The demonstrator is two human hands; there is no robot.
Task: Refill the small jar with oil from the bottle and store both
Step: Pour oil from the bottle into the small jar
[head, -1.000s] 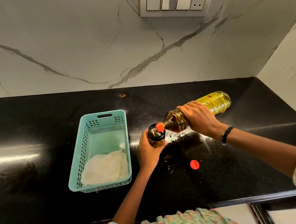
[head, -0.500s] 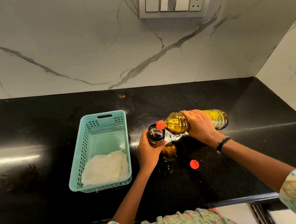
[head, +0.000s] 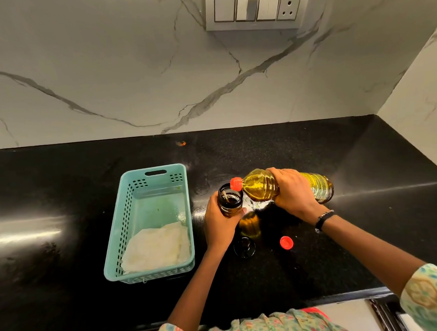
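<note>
Altogether: one jar, one bottle, two caps.

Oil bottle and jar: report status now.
Left hand grips small dark glass jar. Right hand holds clear plastic oil bottle near level, mouth at jar rim. Red cap, dark lid lie loose nearby.

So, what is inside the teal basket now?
Inside the teal basket, a folded white cloth or paper lies at the near end. The far part shows the bare bottom. What is under that white sheet cannot be seen, because it covers the floor there.
</note>
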